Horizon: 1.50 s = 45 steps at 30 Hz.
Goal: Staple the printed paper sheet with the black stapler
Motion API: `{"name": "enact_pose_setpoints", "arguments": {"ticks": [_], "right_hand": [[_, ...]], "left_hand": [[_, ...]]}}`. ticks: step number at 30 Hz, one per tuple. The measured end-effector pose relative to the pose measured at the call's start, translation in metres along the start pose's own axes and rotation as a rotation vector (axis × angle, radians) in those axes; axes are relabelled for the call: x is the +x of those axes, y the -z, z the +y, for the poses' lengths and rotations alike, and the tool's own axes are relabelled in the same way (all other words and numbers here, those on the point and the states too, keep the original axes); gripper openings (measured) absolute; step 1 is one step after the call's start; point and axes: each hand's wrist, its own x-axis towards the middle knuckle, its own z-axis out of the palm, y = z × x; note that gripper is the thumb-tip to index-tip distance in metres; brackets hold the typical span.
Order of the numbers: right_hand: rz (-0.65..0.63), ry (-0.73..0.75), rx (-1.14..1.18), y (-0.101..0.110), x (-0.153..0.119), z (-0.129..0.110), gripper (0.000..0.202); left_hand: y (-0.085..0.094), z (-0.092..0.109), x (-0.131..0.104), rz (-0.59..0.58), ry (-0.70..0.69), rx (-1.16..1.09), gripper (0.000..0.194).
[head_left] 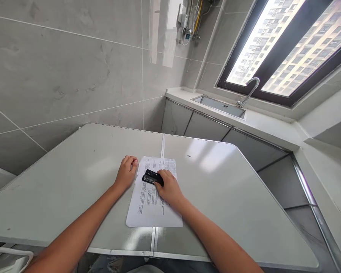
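Note:
A black stapler (152, 176) lies in the grip of my right hand (169, 188), its front end pointing left and its rear in my fingers. It is over a printed sheet of white paper (146, 206), which lies on the folding table (216, 204). Whether the stapler rests on the paper or is slightly raised, I cannot tell. My left hand (126, 172) rests at the sheet's upper left edge, fingers curled together with nothing visible in them.
Two small dark bits (189, 156) lie on the table right of the paper. A metal-edged seam (155, 242) runs across the tabletop. Beyond it stand a counter with a sink (221, 107) and a tap (251, 91). A tiled wall (73, 76) borders the left.

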Motion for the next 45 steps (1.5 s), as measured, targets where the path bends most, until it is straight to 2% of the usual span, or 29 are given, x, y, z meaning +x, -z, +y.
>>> {"name": "enact_pose_setpoints", "arguments": {"ticks": [3,7,10,12,15,17,19,21,22,24,26,32,37,45], "right_hand": [[-0.043,-0.005,-0.015,0.018,-0.010,0.021,0.028],[-0.044,-0.032,-0.042,0.058,-0.032,0.060,0.029],[-0.068,-0.091,-0.088,0.084,-0.045,0.080,0.023],[-0.129,-0.118,-0.085,0.099,-0.047,0.086,0.020],[-0.242,-0.100,0.006,0.122,-0.034,0.095,0.027],[-0.158,-0.116,0.090,0.137,-0.019,0.110,0.030],[0.088,-0.215,0.099,0.147,-0.004,0.135,0.040],[0.280,-0.339,-0.027,0.151,0.004,0.164,0.050],[0.319,-0.375,-0.088,0.150,0.005,0.178,0.051],[0.331,-0.399,-0.149,0.146,0.004,0.198,0.050],[0.310,-0.382,-0.137,0.141,0.000,0.207,0.046],[0.272,-0.374,-0.103,0.141,-0.005,0.209,0.039],[0.277,-0.380,-0.090,0.144,-0.003,0.216,0.041],[0.278,-0.368,-0.068,0.143,-0.003,0.218,0.045]], "left_hand": [[-0.003,-0.004,0.000,-0.016,0.024,-0.018,0.025],[-0.003,-0.001,0.002,-0.010,0.035,-0.082,0.025],[0.001,0.005,0.005,0.007,0.071,-0.194,0.027],[0.004,0.007,0.007,0.007,0.129,-0.317,0.028],[0.008,0.005,0.010,-0.028,0.227,-0.524,0.028],[0.010,0.001,0.011,-0.071,0.265,-0.640,0.024],[0.012,-0.003,0.013,-0.074,0.297,-0.735,0.018],[0.012,-0.007,0.015,-0.029,0.346,-0.807,0.015],[0.012,-0.008,0.016,-0.003,0.369,-0.836,0.015],[0.011,-0.010,0.017,0.026,0.397,-0.876,0.017],[0.010,-0.011,0.017,0.026,0.395,-0.884,0.018],[0.011,-0.014,0.017,-0.003,0.407,-0.901,0.013],[0.010,-0.021,0.020,0.085,0.413,-0.938,0.030],[0.009,-0.031,0.021,0.156,0.404,-0.935,0.032]]}}
